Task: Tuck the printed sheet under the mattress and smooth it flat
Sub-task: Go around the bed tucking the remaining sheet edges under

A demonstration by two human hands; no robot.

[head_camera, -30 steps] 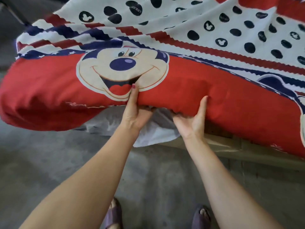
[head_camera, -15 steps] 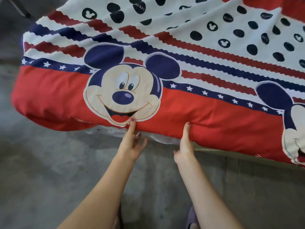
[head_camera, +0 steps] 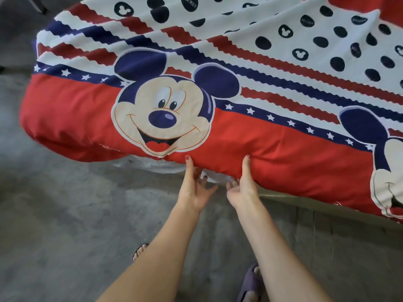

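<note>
The printed sheet (head_camera: 272, 149) wraps the mattress's near edge, above a white underlayer (head_camera: 157, 167) and the bed frame (head_camera: 305, 199). Left hand (head_camera: 194, 188) and right hand (head_camera: 243, 186) reach beneath, thumbs pressing the red border, fingers loosely spread

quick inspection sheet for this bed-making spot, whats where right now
surface: mattress edge wrapped in red cloth, resting on a bed frame.
job's things: printed sheet stretched over the top, a few creases in the dotted part; white cloth shows under the edge.
clutter: nothing seen.
grippers: left hand and right hand both at the lower edge of the sheet, one finger of each up against the red cloth, the other fingers toward the underside.
cables: nothing seen.
surroundings: grey concrete floor; purple slippers on the feet.
</note>
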